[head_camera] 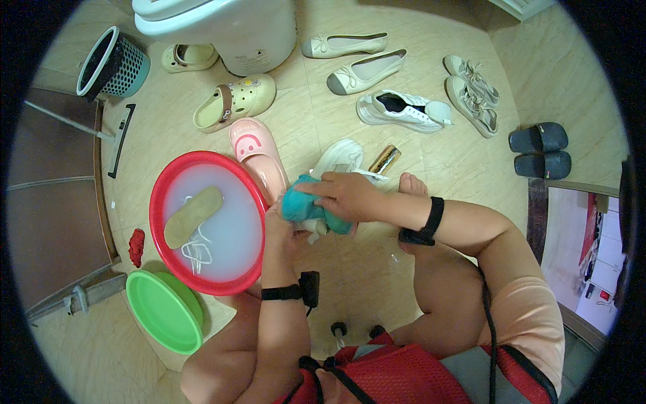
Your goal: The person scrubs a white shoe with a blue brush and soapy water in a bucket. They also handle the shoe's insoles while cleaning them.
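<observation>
My right hand (351, 197) is closed on a teal cloth (300, 199), which it presses onto a pale shoe (319, 227) that is mostly hidden under the cloth and hands. My left hand (283, 227) grips that shoe from the other side. Just beyond my hands, a white shoe (340, 157) lies on the floor beside a small gold-and-black object (385, 160). To the left stands a red-rimmed basin (156, 222) of cloudy water, with an insole (193, 217) and white shoelaces (198, 252) in it. A pink slide (260, 156) sits against the basin's rim.
A green basin (164, 311) and a red cloth (136, 247) lie at the left. Yellow clogs (237, 103), white flats (366, 73), a white sneaker (404, 110), laced shoes (472, 96) and black slides (541, 150) stand beyond, near a toilet (257, 35) and a waste basket (123, 70).
</observation>
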Action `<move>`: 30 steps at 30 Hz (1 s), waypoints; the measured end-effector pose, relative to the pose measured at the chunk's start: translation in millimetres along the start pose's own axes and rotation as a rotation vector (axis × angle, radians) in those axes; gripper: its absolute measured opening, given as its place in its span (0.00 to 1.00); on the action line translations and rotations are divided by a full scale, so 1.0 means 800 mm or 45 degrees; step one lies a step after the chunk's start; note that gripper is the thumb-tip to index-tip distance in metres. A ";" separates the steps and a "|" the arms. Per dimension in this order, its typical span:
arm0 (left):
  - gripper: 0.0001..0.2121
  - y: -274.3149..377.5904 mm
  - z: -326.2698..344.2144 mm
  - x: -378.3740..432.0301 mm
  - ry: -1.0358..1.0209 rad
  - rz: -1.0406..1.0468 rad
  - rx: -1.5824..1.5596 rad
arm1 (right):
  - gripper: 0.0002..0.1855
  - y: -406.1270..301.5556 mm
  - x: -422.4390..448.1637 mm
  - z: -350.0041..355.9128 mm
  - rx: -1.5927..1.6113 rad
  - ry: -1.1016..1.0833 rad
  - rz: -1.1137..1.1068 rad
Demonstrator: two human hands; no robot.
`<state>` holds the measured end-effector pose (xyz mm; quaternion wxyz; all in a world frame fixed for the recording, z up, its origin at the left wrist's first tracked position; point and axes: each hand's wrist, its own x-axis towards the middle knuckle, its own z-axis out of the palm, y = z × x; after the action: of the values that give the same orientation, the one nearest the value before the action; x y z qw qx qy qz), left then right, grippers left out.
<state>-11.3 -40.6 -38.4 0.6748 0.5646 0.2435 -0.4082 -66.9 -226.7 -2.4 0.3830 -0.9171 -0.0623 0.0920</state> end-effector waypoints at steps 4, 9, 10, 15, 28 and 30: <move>0.22 -0.013 -0.007 0.024 -0.008 -0.081 0.039 | 0.24 0.084 0.010 -0.009 -0.249 0.175 0.216; 0.24 -0.028 -0.017 0.042 -0.023 -0.166 -0.178 | 0.22 0.188 0.021 -0.044 -0.267 0.291 0.623; 0.24 -0.030 -0.017 0.043 -0.026 -0.164 -0.180 | 0.21 0.189 0.020 -0.041 -0.264 0.326 0.613; 0.24 -0.034 -0.025 0.037 -0.029 -0.286 -0.200 | 0.21 0.118 0.027 -0.024 -0.111 0.170 0.447; 0.30 -0.083 -0.044 0.045 -0.061 -0.591 -0.559 | 0.20 0.162 0.035 -0.045 -0.368 0.116 0.572; 0.28 -0.088 -0.047 0.042 -0.030 -0.598 -0.630 | 0.21 0.156 0.029 -0.044 0.206 0.101 0.398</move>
<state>-46.0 -15.5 -114.2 0.6815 0.3075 0.4508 -0.4875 -31.3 -334.0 -69.7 0.4385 -0.8847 0.1038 0.1191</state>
